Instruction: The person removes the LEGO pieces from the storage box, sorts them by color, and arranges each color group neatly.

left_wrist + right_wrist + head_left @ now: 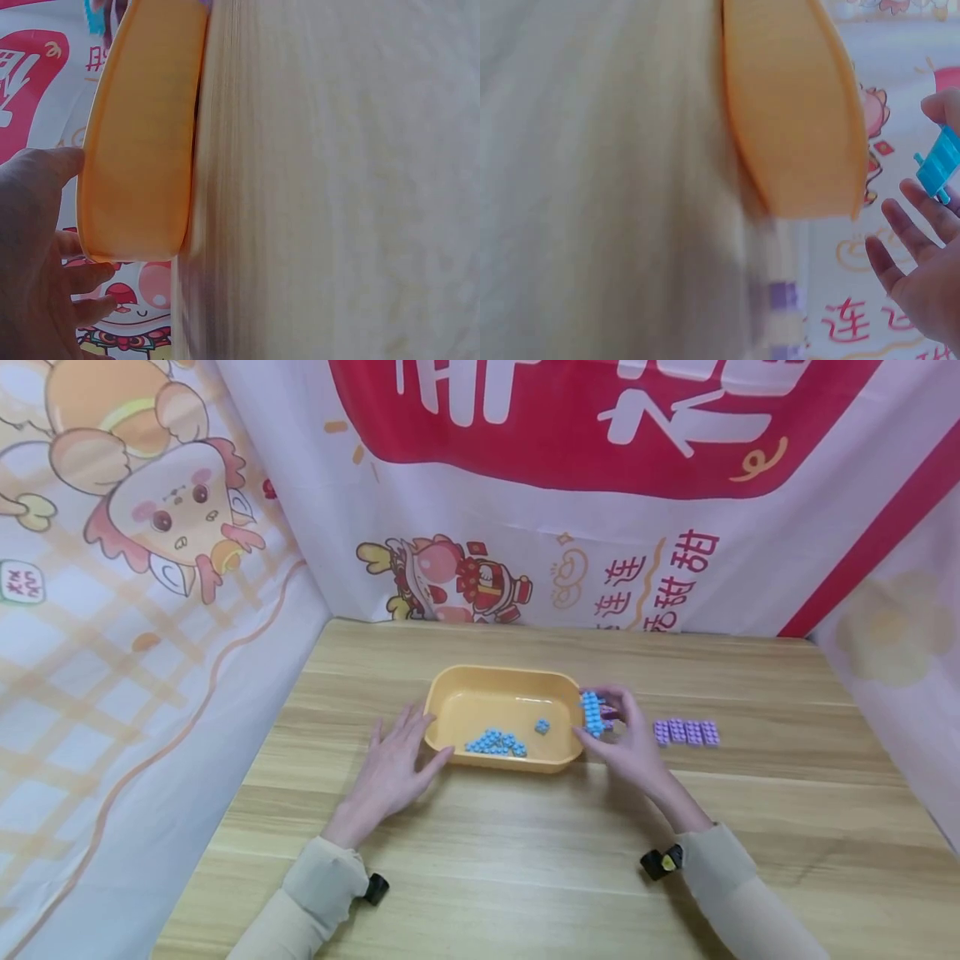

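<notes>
A yellow-orange plastic tray [480, 685] sits on the table, with small blue building blocks [495, 743] heaped along its near side and a single blue block [542, 726] apart from them. My left hand [393, 768] is at the tray's left end, fingers spread and thumb at the rim. In the left wrist view, that thumb touches the tray's edge [135, 150]. Just past the tray's right end, my right hand [633, 747] pinches a studded blue block piece [592, 714] between thumb and fingers. The right wrist view shows the blue piece [939, 163] held up beside the tray [795, 112].
A row of purple blocks [686, 732] lies on the wooden table [510, 860] to the right of my right hand. Another purple block [608, 718] shows partly behind that hand. Printed cloth [540, 510] hangs behind the table and along its sides.
</notes>
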